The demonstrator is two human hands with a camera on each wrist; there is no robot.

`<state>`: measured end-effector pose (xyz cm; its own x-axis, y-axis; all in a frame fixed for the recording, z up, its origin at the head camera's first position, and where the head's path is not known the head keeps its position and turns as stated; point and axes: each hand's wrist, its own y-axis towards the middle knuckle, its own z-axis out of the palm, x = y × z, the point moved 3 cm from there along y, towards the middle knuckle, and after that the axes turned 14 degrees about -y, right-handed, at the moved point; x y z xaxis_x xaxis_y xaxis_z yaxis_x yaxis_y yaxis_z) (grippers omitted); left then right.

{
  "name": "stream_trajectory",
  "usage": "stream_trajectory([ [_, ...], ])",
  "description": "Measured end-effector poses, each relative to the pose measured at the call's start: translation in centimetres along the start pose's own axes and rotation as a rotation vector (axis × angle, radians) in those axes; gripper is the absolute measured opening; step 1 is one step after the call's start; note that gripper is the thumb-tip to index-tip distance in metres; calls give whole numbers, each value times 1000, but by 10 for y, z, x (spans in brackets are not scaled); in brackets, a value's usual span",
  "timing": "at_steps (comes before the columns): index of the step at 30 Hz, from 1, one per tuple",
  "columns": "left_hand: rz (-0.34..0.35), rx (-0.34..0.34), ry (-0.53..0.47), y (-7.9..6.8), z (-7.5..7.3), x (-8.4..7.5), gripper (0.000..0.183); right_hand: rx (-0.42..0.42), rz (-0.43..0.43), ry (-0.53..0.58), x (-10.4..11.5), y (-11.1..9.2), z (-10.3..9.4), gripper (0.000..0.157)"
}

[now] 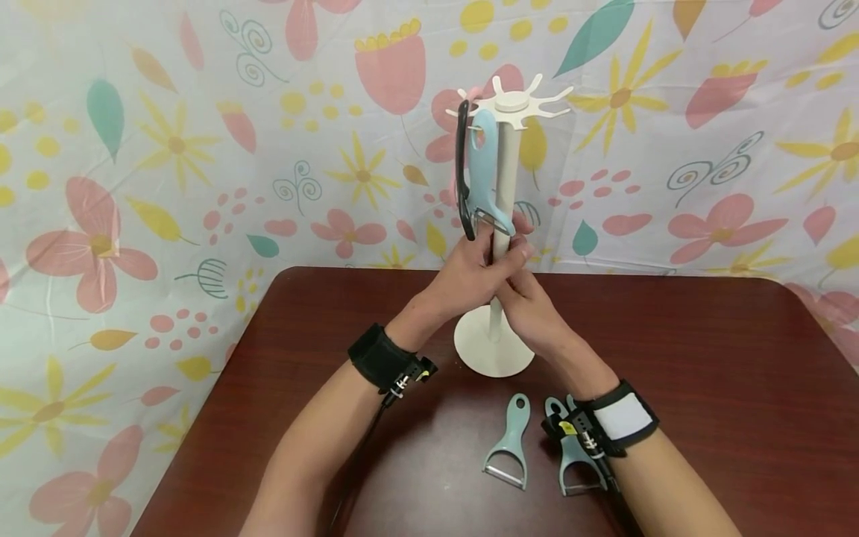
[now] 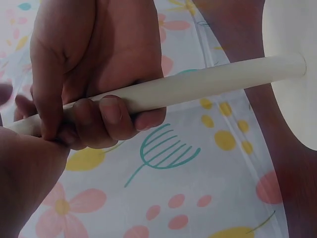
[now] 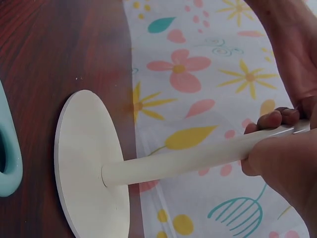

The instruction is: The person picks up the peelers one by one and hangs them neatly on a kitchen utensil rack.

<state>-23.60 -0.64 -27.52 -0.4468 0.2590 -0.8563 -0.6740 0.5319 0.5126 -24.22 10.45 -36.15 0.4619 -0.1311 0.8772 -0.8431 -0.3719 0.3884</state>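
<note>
A white stand with a round base [image 1: 495, 356], an upright pole [image 1: 508, 168] and a ring of hooks [image 1: 512, 104] is on the table. My left hand [image 1: 470, 276] grips the pole just below the hanging tools, thumb across the front. Slightly lower, my right hand [image 1: 530, 302] holds the same pole from the right. In the left wrist view, curled fingers [image 2: 114, 111] wrap round the pole. From the hooks hang a light blue peeler [image 1: 483, 160] and a black tool [image 1: 461, 171] seen edge-on; something pink [image 1: 474, 94] shows behind them.
A pale green peeler [image 1: 515, 432] lies on the dark wooden table [image 1: 725, 373] in front of the base. More peelers [image 1: 576, 455] lie under my right wrist, partly covered by the strap and camera. A flowered cloth [image 1: 362, 134] hangs behind the table.
</note>
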Motion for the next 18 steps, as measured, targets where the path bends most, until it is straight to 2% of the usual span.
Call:
stream_trajectory([
  [4, -21, 8, -32, 1, 1, 5, 11, 14, 37, 8, 0, 0, -1, 26],
  [8, 36, 60, -98, 5, 3, 7, 15, 21, 48, 14, 0, -1, -2, 25],
  [10, 62, 68, -100, 6, 4, 7, 18, 17, 49, 12, 1, -1, -2, 23],
  [14, 61, 63, -94, 6, 4, 8, 19, 7, 50, 13, 2, -1, -2, 22],
  [18, 50, 55, -84, 6, 4, 7, 16, 8, 53, 9, 2, -2, -2, 28],
])
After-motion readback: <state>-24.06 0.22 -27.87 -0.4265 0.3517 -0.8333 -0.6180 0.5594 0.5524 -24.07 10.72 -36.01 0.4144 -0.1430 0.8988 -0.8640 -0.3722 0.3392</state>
